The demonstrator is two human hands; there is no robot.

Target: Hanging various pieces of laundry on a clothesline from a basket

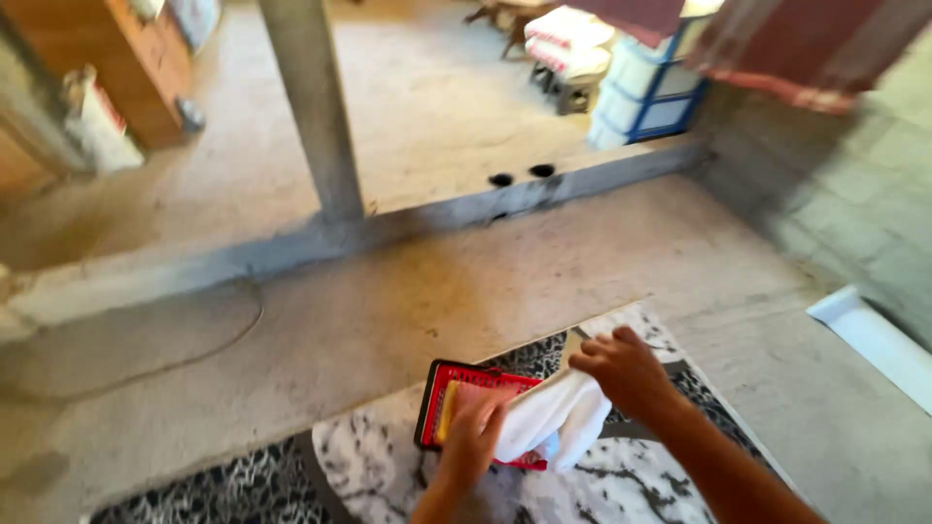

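Note:
Both my hands hold a white cloth [553, 422] above a small red plastic basket [434, 393]. My left hand [473, 437] grips the cloth's lower left part, over the basket. My right hand [624, 371] pinches its upper right end, a little higher. The cloth hangs bunched between them and hides much of the basket. Something yellow [447, 412] shows inside the basket at its left side. The basket rests on a black-and-white patterned rug [369, 466] on a concrete floor.
A grey concrete pillar [313, 107] rises from a low concrete ledge [291, 247] beyond the rug. A thin cable [209, 349] curves over the floor at left. A white tray edge [869, 340] lies at right. Stacked cushions and a blue-framed rack [631, 78] stand far back.

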